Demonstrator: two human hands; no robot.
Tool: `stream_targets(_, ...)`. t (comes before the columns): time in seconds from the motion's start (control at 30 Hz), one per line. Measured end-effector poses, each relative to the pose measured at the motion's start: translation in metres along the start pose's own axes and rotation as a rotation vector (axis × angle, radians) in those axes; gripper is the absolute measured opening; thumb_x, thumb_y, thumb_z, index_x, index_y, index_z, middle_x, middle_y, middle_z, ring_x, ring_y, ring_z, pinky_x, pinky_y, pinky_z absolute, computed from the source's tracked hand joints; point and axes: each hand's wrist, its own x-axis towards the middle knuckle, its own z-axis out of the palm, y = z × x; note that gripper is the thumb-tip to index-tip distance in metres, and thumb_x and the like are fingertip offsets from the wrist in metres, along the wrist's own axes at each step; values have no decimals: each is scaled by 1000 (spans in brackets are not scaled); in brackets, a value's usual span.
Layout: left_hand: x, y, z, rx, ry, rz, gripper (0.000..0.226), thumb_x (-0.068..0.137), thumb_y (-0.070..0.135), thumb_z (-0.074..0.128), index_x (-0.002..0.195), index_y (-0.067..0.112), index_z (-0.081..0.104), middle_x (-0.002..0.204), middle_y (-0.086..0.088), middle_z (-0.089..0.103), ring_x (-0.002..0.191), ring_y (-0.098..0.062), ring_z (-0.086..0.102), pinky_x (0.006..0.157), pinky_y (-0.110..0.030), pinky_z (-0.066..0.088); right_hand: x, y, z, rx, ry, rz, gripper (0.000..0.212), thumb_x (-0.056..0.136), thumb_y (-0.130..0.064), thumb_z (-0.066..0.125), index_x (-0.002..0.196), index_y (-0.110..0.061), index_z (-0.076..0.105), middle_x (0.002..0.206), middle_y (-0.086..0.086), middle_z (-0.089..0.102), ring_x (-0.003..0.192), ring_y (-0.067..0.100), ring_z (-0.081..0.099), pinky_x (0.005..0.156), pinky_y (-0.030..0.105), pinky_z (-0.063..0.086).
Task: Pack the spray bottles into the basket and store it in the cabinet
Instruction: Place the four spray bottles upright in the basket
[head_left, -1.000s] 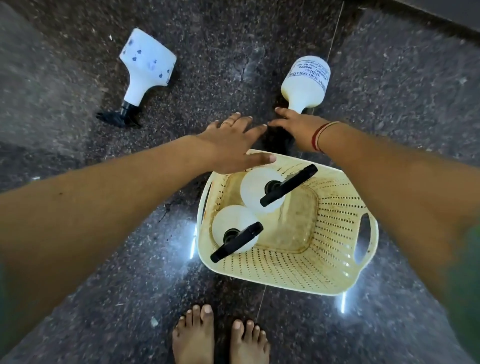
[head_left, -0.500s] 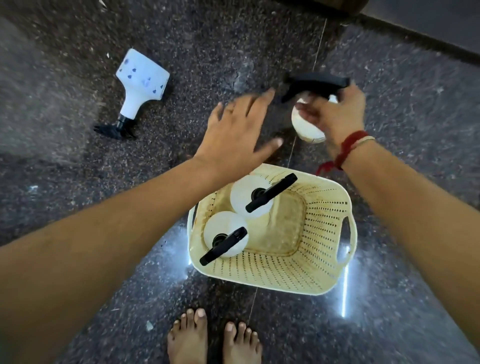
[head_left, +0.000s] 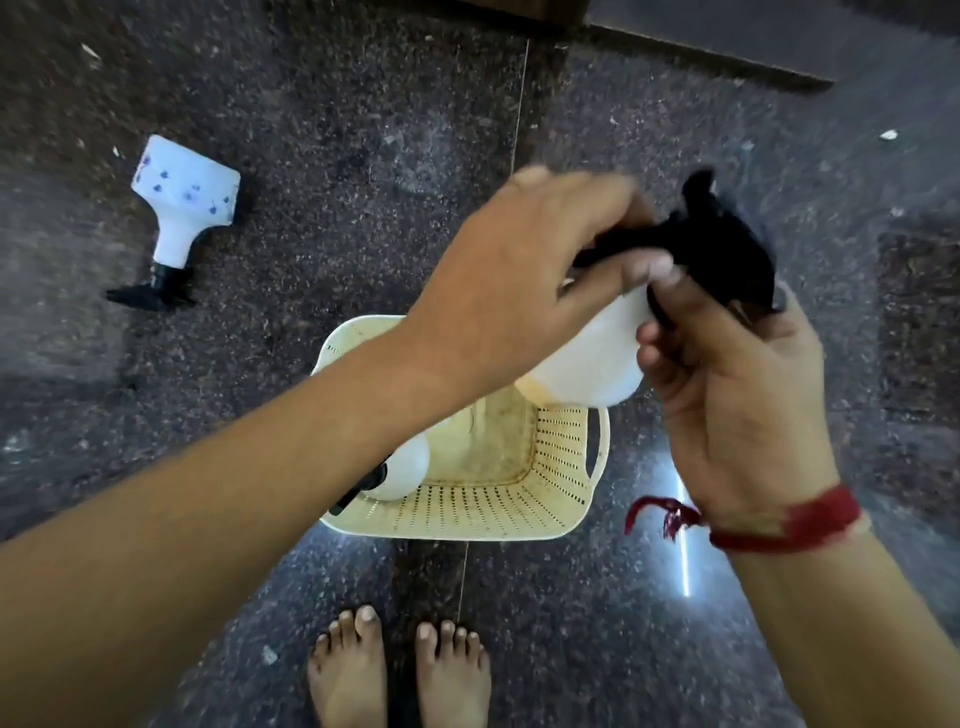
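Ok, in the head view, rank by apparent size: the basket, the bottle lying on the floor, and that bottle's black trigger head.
1. Basket, largest though partly hidden by the arm.
2. Floor bottle.
3. Its trigger head, clearly smallest.

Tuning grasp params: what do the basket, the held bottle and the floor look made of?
Basket: cream moulded plastic, judging by the perforated walls and cut-out handle; base looks stained.
Held spray bottle: smooth opaque white plastic, black trigger head, probably plastic too; blurred.
Floor: dark speckled polished stone, likely granite, with glossy light streaks and a thin joint line.
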Motion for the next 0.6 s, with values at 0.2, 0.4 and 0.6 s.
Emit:
stream_targets(0.2,-55,-11,16,39,-214,-56,31,92,44,47,96,16,59,83,12,53,76,-14,46,71,-25,34,-17,28,-35,-526,-59,-180,36,72,1,74,87,-28,58,83,-2,67,51,5,59,44,19,46)
stream_targets(0.4,-66,-34,34,173,-388,-16,30,93,41,47,106,18,61,95,4,62,92,-19,51,80,-33,40,-22,56,-55,-1396,-63,-431,28,71,-32,77,72,-32,50,72,-11,45,62,4,45,51,16,35)
stream_targets(0.6,-77,-55,42,247,-533,-181,29,90,38,54,118,34,58,120,13,55,119,-13,42,94,-32,31,-30,114,-42,-1236,-42,42,21,80,-27,64,97,-17,59,95,13,62,75,31,63,68,47,55)
